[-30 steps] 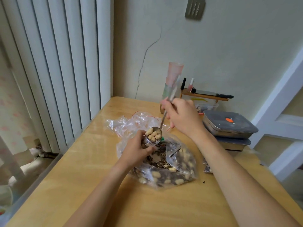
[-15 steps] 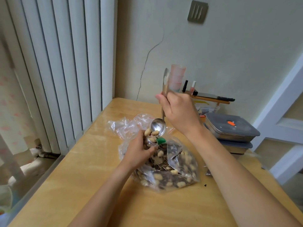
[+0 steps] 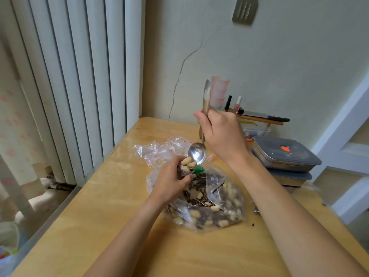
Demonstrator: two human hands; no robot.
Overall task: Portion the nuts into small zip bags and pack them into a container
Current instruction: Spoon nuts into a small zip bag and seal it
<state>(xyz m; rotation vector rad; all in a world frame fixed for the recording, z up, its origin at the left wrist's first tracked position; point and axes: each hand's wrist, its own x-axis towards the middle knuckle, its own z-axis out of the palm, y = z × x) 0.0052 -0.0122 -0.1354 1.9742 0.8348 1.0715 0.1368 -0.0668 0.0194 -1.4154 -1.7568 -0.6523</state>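
A big clear bag of peanuts and striped seeds (image 3: pixel 207 202) lies on the wooden table (image 3: pixel 99 226). Above its near-left edge my left hand (image 3: pixel 171 180) grips a small zip bag (image 3: pixel 184 166) with peanuts heaped at its mouth. My right hand (image 3: pixel 221 132) holds a metal spoon (image 3: pixel 197 152) by the handle, tipped steeply so the bowl hangs just over those peanuts. The spoon bowl looks empty and shiny. A green clip (image 3: pixel 199 169) shows beside the small bag.
Empty clear zip bags (image 3: pixel 157 150) lie crumpled behind the left hand. Two stacked steel containers with grey lids (image 3: pixel 285 154) stand at the right. A pink cup (image 3: pixel 219 92), nail polish bottles and a small wooden shelf are by the wall. Vertical blinds hang at left.
The spoon, level and loaded with peanuts a second ago, has tipped upright and emptied its peanuts into the small bag. My left hand has stayed in place.
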